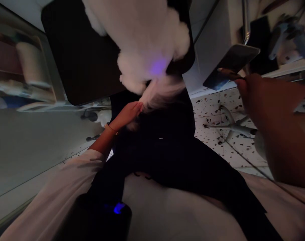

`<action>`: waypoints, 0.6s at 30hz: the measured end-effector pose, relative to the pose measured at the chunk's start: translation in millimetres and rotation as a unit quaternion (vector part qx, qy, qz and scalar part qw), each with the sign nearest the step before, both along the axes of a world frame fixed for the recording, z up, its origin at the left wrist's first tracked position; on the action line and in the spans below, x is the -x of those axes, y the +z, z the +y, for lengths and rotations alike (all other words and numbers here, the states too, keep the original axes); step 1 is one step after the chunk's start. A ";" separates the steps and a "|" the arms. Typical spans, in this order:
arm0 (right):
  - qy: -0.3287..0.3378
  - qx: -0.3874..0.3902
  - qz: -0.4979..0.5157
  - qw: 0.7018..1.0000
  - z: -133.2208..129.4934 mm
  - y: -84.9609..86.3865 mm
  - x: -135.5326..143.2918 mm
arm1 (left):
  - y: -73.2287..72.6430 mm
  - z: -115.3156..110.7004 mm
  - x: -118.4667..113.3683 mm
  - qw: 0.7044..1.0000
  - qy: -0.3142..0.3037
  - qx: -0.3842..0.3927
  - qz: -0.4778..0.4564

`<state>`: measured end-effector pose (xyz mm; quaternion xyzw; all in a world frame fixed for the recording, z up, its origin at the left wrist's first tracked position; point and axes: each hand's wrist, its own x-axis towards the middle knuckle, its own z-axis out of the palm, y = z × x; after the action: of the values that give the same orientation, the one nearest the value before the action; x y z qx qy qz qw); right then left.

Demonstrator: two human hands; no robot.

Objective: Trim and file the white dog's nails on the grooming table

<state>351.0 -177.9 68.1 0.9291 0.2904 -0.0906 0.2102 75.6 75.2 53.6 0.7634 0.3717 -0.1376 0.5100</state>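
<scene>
A: What is seen at the centre?

B: A white fluffy mass (147,36) is seen at twelve o'clock, hanging over a dark worktop (82,60). Whether it is an animal or a plush thing cannot be told. A long white tuft (159,92) is drawn out from its lower end; its long axis runs from about one o'clock down to seven o'clock, with the thin end pointed at the left hand (128,113).

A: How are the hands held?

B: The left hand is laid at the tip of the tuft, just left of centre, fingers together; whether the tuft is pinched or only touched cannot be told. A thin bracelet (110,129) is worn on that wrist, and a pale sleeve (57,190) runs off toward seven o'clock. The right hand (262,100) is raised at three o'clock, well apart from the left, and is closed around a slim dark tool (229,73) whose tip is pointed toward nine o'clock. The tool is blurred, so its kind cannot be told.

A: Are any containers shown?

B: Shelving (19,67) is seen at nine o'clock, with blurred pale items stored in it; these cannot be made out.

A: And further out?

B: A phone-like slab (232,65) is seen at two o'clock, just behind the tool. A speckled floor (217,110) and a chair base (235,126) are shown at three o'clock. Dark trousers (172,147) fill the middle, and a dark device with a blue light (118,208) lies at six o'clock.
</scene>
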 end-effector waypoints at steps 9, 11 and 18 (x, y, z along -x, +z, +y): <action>0.252 -0.139 0.272 0.918 75.4 -15.0 46.3 | 0.2 -12.5 7.1 0.999 0.012 0.043 -0.032; 0.273 -0.150 0.286 0.906 90.2 -29.3 57.1 | 0.7 -14.2 3.3 0.999 0.014 0.029 -0.033; 0.103 -0.065 0.086 0.989 16.8 -39.8 6.8 | -2.5 -3.7 7.8 0.995 0.093 0.039 -0.027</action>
<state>344.3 -161.0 28.3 0.8946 0.4073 -0.1285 0.1315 67.8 71.5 51.1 0.7084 0.4219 -0.0831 0.5596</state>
